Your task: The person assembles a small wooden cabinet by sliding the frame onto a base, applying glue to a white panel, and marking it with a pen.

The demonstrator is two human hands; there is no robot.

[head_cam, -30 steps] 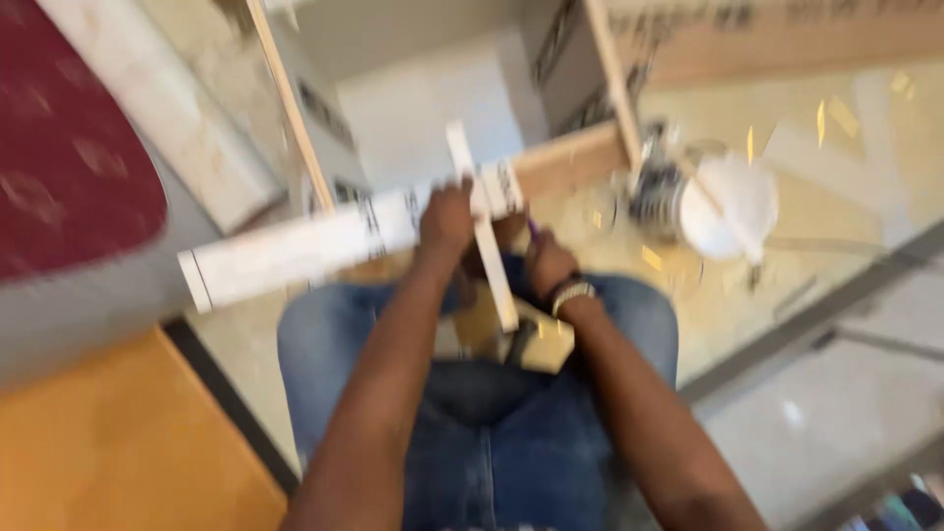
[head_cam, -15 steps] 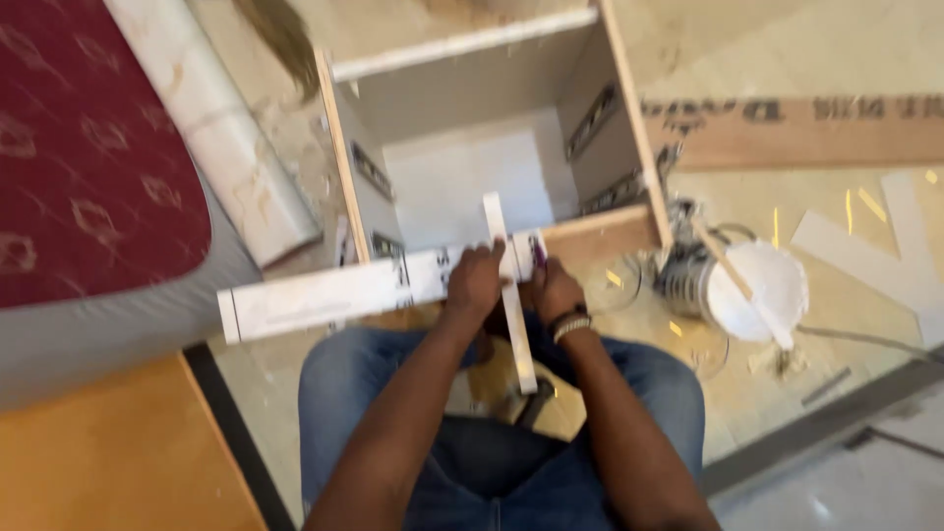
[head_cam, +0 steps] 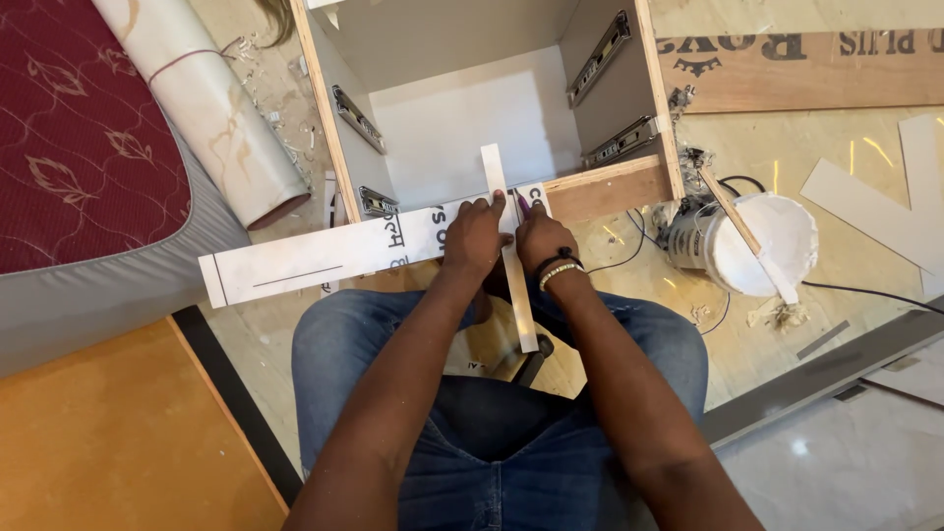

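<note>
Marking is judged to be the step in hand: a narrow white strip [head_cam: 509,258] is pinned crosswise over a long white laminate strip [head_cam: 334,254] at frame centre by the left hand [head_cam: 474,236], fingers pressed flat. A dark pencil is pinched in the right hand [head_cam: 539,236]. Steadiness is called for next. Room is limited by the cabinet edge [head_cam: 600,189] above; the bucket [head_cam: 752,244] stands right.

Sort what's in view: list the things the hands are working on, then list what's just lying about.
In hand:
left hand pressing on the long white strip
right hand against the narrow white strip laid across it

Lying about:
white bucket with a stick
rolled sheet
open cabinet box
plywood board
mattress
</note>
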